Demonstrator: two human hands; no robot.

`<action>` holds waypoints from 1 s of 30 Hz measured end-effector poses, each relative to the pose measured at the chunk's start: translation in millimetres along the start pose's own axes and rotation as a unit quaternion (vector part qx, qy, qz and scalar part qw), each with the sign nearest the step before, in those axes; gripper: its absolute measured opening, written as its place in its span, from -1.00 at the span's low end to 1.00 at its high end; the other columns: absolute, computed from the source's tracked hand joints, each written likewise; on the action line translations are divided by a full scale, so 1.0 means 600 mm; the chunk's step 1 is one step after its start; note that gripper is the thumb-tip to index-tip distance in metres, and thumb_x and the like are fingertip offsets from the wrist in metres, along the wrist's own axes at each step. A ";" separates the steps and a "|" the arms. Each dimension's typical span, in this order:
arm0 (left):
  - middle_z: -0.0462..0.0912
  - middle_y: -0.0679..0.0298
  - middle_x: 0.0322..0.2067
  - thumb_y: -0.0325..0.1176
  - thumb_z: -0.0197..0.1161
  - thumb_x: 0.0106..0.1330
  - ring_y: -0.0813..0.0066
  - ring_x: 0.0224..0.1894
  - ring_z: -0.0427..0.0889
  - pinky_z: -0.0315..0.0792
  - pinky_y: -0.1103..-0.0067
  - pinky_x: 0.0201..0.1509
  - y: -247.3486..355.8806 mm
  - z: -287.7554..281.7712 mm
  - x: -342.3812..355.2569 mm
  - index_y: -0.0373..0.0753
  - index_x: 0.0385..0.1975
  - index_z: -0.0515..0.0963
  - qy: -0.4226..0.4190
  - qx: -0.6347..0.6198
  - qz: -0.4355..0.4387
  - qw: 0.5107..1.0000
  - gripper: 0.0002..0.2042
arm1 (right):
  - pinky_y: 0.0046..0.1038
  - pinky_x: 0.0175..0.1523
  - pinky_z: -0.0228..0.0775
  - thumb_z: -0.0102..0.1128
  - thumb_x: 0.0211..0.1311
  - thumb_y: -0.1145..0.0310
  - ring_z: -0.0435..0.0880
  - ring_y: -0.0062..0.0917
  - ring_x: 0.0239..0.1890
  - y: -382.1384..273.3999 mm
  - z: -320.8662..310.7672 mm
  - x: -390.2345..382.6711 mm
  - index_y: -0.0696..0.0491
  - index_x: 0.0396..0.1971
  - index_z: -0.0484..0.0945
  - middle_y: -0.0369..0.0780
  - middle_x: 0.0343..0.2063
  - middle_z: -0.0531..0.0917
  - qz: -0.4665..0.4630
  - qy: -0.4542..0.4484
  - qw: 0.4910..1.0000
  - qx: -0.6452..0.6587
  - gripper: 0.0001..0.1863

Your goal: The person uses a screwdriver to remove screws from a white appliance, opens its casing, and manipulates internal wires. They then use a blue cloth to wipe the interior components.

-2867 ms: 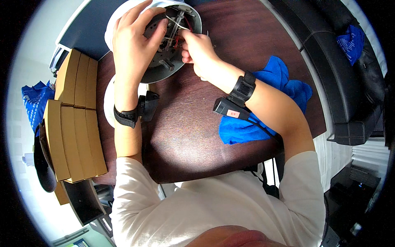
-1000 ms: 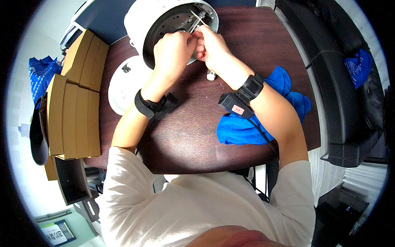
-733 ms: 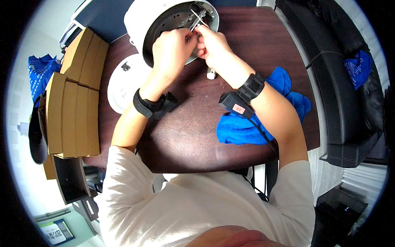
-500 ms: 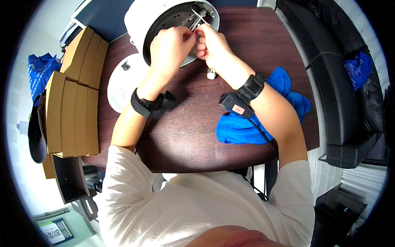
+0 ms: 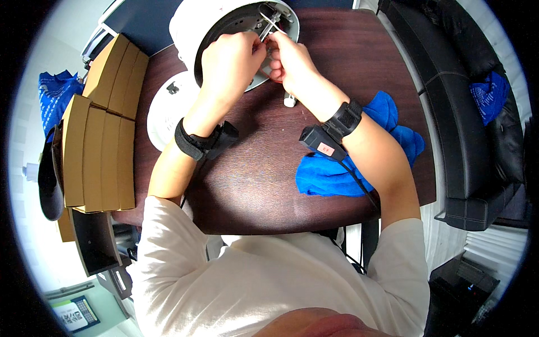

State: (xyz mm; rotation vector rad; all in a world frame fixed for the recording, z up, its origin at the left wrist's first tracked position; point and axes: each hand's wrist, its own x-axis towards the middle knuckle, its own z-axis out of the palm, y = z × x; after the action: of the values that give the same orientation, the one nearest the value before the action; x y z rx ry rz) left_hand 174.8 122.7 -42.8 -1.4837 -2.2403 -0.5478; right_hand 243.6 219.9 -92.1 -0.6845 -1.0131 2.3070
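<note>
Left hand [image 5: 231,63] curled, fingertips hidden; right hand [image 5: 288,59] curled close beside, any grip between fingertips impossible to tell. Just beyond both, on far side of surface [image 5: 269,174], tilted white casing [image 5: 188,31]: mouth toward hands, axis slanting off to upper left, left hand overlapping more. Inside, pale wire [image 5: 274,22]. At left, cardboard boxes [image 5: 98,157], contents hidden.

The top of the frame shows one left hand [image 5: 229,63], one right hand [image 5: 291,57] and one drum [image 5: 188,28], with one lid [image 5: 164,112] at upper left. Two wristbands [image 5: 343,119] and one towel [image 5: 324,178] sit mid-frame; two box stacks [image 5: 98,157] stand at left, one sofa [image 5: 463,135] at right.
</note>
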 end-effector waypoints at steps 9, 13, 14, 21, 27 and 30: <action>0.59 0.09 -0.61 -0.26 0.20 0.14 0.16 -0.52 0.62 0.47 0.38 -0.44 -0.010 -0.012 0.012 -0.19 -0.43 0.60 0.013 0.017 0.058 0.998 -0.84 | -0.58 -0.66 0.09 0.13 0.13 0.22 0.28 -0.67 -0.73 0.002 0.003 0.004 0.11 -0.51 0.45 -0.35 -0.70 0.35 -0.034 0.017 0.996 -0.084 -0.75; 0.60 0.09 -0.60 -0.26 0.18 0.16 0.15 -0.52 0.62 0.48 0.37 -0.43 -0.012 -0.009 0.015 -0.20 -0.42 0.58 0.021 0.035 0.065 0.997 -0.84 | -0.59 -0.68 0.08 0.10 0.15 0.21 0.28 -0.68 -0.72 0.001 0.004 0.001 0.10 -0.51 0.43 -0.36 -0.71 0.33 -0.026 0.007 0.997 -0.072 -0.75; 0.60 0.09 -0.60 -0.26 0.17 0.16 0.15 -0.52 0.62 0.48 0.37 -0.43 -0.011 -0.010 0.017 -0.20 -0.42 0.58 0.018 0.038 0.065 0.997 -0.84 | -0.60 -0.68 0.08 0.09 0.16 0.21 0.28 -0.68 -0.72 -0.002 0.006 -0.004 0.10 -0.51 0.43 -0.36 -0.71 0.33 -0.016 0.013 0.998 -0.056 -0.75; 0.59 0.09 -0.60 -0.27 0.15 0.18 0.13 -0.51 0.62 0.49 0.35 -0.43 -0.009 -0.008 0.023 -0.18 -0.41 0.57 0.022 0.045 0.068 0.996 -0.85 | -0.61 -0.71 0.06 0.07 0.16 0.19 0.26 -0.69 -0.75 0.002 0.004 0.002 0.07 -0.54 0.40 -0.37 -0.72 0.31 -0.036 0.004 0.997 -0.065 -0.74; 0.59 0.09 -0.60 -0.29 0.12 0.19 0.13 -0.52 0.61 0.49 0.33 -0.42 -0.003 -0.005 0.031 -0.20 -0.43 0.56 0.013 0.072 0.079 0.994 -0.85 | -0.61 -0.70 0.07 0.09 0.15 0.17 0.27 -0.69 -0.74 0.002 0.004 0.001 0.08 -0.54 0.42 -0.36 -0.72 0.33 -0.033 0.007 0.997 -0.074 -0.72; 0.59 0.08 -0.59 -0.29 0.10 0.19 0.13 -0.51 0.61 0.49 0.33 -0.42 -0.008 -0.002 0.033 -0.20 -0.43 0.57 0.013 0.075 0.095 0.993 -0.85 | -0.69 -0.64 0.00 0.01 0.25 0.22 0.18 -0.78 -0.69 -0.004 0.012 -0.014 0.02 -0.49 0.46 -0.45 -0.68 0.32 -0.011 0.029 0.998 -0.048 -0.79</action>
State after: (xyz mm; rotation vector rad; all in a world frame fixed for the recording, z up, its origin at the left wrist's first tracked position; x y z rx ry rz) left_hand 163.5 135.5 -32.0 -1.5806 -2.0422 -0.3312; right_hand 245.9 212.4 -84.1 -0.7691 -1.1052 2.2185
